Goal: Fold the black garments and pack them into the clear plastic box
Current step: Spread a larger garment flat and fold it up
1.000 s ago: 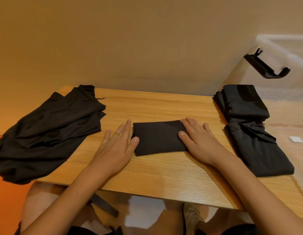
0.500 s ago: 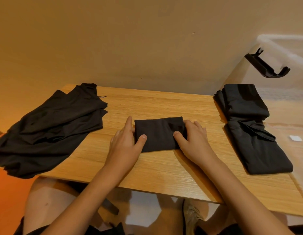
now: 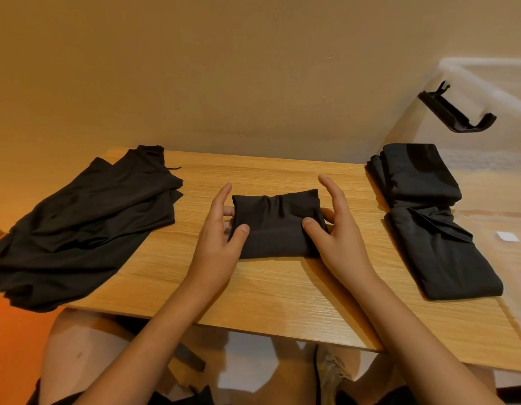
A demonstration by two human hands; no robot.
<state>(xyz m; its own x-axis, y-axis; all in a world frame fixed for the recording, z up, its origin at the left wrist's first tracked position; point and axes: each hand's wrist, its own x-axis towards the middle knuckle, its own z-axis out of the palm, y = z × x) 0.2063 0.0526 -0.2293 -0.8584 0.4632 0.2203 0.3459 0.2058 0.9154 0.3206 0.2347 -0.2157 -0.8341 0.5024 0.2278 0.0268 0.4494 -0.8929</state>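
Home-like room; wooden table (image 3: 282,290), plain wall (image 3: 195,68)

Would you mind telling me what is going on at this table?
A person is folding black garments. The left hand and right hand each pinch an end of a small folded garment at the middle of the wooden table. A loose pile lies at the left; folded pieces lie at the right by the clear plastic box, perhaps inside it.

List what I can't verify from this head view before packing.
Head view only.
Clear plastic box: cut off by the right edge; walls too faint to show whether the folded stack lies inside.
Unfolded pile: cut by the left edge; black layers merge, count unclear.
Left hand fingers: tips hidden by the folded garment.
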